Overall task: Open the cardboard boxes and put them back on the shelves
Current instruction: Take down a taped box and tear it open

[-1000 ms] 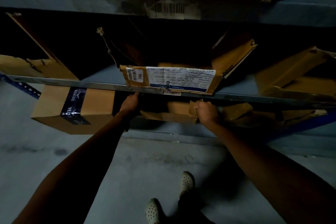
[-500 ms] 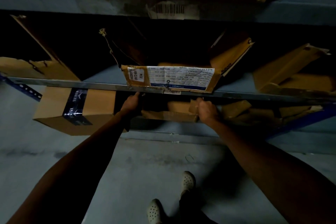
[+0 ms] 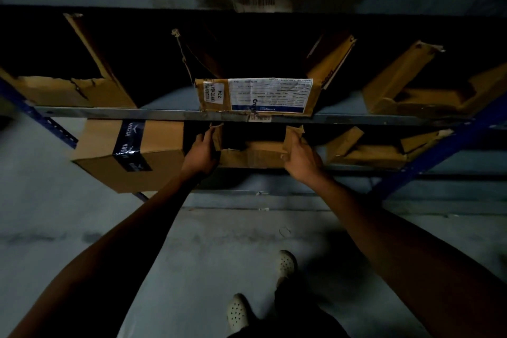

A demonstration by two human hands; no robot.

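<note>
The box [image 3: 255, 153] lies crosswise on the lower shelf [image 3: 463, 163], squarely between both hands: left hand [image 3: 201, 152] grips its left flap [image 3: 216, 136], right hand [image 3: 300, 160] its right flap [image 3: 292, 138].

Nine cardboard boxes [image 3: 129, 151] sit across three metal shelves [image 3: 109, 112]: three at the top shelf's front edge, three open on the middle shelf, three on the lowest. Two hands, the left hand [image 3: 201, 155] and the right hand [image 3: 301, 159], each grip a flap of one box [image 3: 252, 155] at the lowest shelf's front edge. Two pale shoes [image 3: 285, 263] and one white shipping label [image 3: 270, 94] also show.
</note>
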